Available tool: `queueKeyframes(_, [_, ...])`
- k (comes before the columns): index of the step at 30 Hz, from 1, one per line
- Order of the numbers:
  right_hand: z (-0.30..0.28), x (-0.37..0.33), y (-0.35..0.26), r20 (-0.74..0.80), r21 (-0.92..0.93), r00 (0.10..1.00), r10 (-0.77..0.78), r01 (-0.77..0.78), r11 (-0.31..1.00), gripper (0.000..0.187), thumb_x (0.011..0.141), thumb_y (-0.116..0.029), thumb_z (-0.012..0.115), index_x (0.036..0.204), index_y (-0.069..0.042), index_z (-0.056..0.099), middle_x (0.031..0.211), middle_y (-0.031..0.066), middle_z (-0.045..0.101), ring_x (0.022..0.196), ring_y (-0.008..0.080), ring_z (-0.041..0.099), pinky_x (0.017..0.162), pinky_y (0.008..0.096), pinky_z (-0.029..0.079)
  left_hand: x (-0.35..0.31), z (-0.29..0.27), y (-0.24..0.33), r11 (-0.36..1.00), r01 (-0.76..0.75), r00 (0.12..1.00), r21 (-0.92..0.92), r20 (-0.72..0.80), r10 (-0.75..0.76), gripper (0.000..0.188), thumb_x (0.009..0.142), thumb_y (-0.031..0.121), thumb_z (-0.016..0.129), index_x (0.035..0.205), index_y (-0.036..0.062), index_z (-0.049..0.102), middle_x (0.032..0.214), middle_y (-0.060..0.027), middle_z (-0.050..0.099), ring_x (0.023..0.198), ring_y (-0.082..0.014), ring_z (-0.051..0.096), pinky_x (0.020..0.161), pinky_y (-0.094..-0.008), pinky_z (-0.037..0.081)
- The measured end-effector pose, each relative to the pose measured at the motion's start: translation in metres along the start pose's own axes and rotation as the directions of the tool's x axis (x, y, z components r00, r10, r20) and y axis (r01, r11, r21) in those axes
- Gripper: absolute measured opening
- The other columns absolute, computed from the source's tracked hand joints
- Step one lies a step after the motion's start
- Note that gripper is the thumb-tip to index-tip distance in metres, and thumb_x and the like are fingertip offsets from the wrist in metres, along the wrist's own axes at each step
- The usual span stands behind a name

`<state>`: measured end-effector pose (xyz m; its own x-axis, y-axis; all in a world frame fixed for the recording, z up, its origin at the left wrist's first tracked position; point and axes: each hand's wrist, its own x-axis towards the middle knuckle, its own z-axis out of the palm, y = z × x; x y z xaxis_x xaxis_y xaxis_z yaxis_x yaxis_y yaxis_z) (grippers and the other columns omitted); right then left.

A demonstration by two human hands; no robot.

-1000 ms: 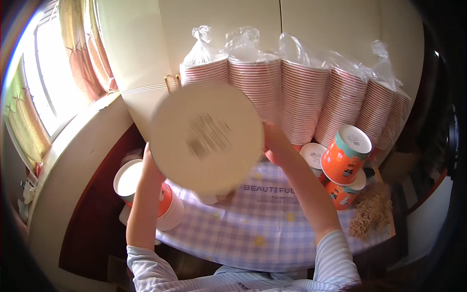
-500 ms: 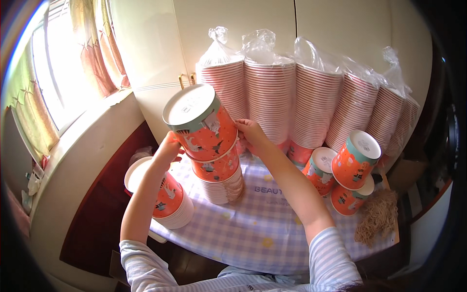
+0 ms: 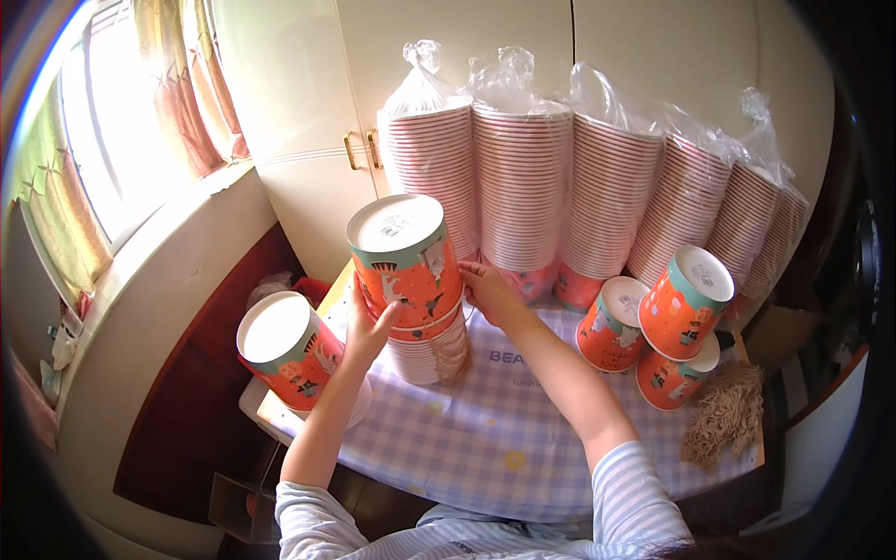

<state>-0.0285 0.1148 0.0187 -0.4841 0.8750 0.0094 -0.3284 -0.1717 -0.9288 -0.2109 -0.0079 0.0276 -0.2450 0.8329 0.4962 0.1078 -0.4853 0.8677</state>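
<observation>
An orange paper bucket [image 3: 408,280] with a green band and white base sits upside down over a stack of nested paper buckets [image 3: 420,359], whose pale rims show below it. My left hand [image 3: 367,322] is closed around its left side, thumb in front and fingers partly hidden behind. At the right, my right hand [image 3: 487,287] pinches its lower rim. Beige twine [image 3: 455,353] hangs along the right of this stack. Left of my left forearm stands another upside-down orange bucket stack [image 3: 297,359], its lower part partly covered by the arm.
Tall stacks of buckets in clear plastic bags [image 3: 519,187] line the back by the cabinet [image 3: 457,28]. At the right, an orange bucket [image 3: 686,303] rests upside down on others, beside a twine bundle [image 3: 723,415]. A checked cloth [image 3: 467,448] covers the table.
The upper bucket has come down further over the stack, moving slightly right. My left hand has shifted from its lower rim up to its side. My right hand has lowered with it.
</observation>
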Motion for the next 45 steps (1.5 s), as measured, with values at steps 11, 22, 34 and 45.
queueKeyframes(11, [0.002,-0.002,0.016,-0.111,-0.072,0.993,-0.030,0.022,0.997,0.023,0.089,-0.014,0.047,0.106,-0.007,0.061,0.069,-0.0069,0.054,0.052,0.0019,0.041,0.044,0.0168,0.032,-0.007,-0.001,-0.027,0.951,-0.128,0.991,0.281,-0.004,0.134,0.097,0.067,0.013,0.075,0.135,-0.0056,0.009,0.132,-0.0205,0.032,0.122,-0.0268,0.035,0.101,-0.0360,0.031])
queueKeyframes(22, [0.005,-0.005,0.017,-0.093,-0.175,0.993,-0.072,0.055,0.983,0.027,0.091,-0.011,0.042,0.110,-0.004,0.059,0.085,-0.0020,0.061,0.065,0.0040,0.050,0.054,0.0185,0.039,-0.011,-0.008,-0.053,0.898,-0.224,0.967,0.379,-0.033,0.254,0.101,0.064,0.026,0.078,0.134,-0.0069,0.014,0.131,-0.0252,0.031,0.122,-0.0345,0.034,0.101,-0.0401,0.029])
queueKeyframes(34, [0.005,-0.005,0.017,-0.096,-0.266,0.990,-0.100,0.071,0.961,0.027,0.089,-0.019,0.045,0.112,-0.014,0.060,0.064,-0.0093,0.047,0.052,0.0020,0.037,0.042,0.0162,0.026,-0.019,-0.003,-0.049,0.742,-0.247,0.936,0.623,-0.046,0.350,0.096,0.067,0.035,0.074,0.133,-0.0053,0.019,0.125,-0.0271,0.039,0.116,-0.0409,0.039,0.096,-0.0446,0.033])
queueKeyframes(45, [0.003,-0.007,0.025,-0.073,-0.135,0.997,-0.016,0.006,0.991,0.029,0.092,-0.022,0.041,0.111,-0.011,0.059,0.066,-0.0070,0.050,0.051,0.0031,0.040,0.044,0.0186,0.030,-0.023,-0.001,-0.051,0.695,-0.183,0.942,0.695,-0.078,0.326,0.101,0.065,0.041,0.074,0.135,-0.0046,0.016,0.128,-0.0263,0.035,0.119,-0.0396,0.035,0.098,-0.0445,0.029])
